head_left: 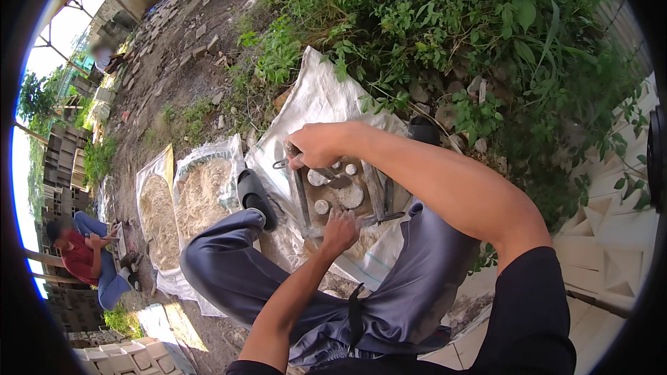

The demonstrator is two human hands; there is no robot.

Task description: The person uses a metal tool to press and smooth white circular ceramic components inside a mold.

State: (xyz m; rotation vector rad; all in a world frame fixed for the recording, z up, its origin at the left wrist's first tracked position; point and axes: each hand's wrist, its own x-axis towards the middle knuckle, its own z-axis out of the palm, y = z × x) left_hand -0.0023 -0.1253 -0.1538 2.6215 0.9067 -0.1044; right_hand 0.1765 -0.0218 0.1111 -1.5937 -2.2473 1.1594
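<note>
A shallow rectangular frame (299, 196) with dark bars lies before me on a white woven sack (310, 90). Packed brown sand (316, 191) fills it, and several pale round pieces sit in the sand, the largest a disc (350, 196). My left hand (340, 231) rests at the frame's near edge, its fingers spread onto the sand beside that disc. Over the far left corner, my right hand (314, 144) is closed round a small greyish thing, mostly hidden by the fingers. A metal loop (280, 164) sticks out from the frame just below it.
Two open sacks of pale sand or powder (205, 187) stand to the left, past my dark sandal (256, 198). Green plants (417, 21) grow beyond the sack. One person (80, 253) sits at far left, another (104, 59) farther off. Pale moulded blocks (611, 257) lie at right.
</note>
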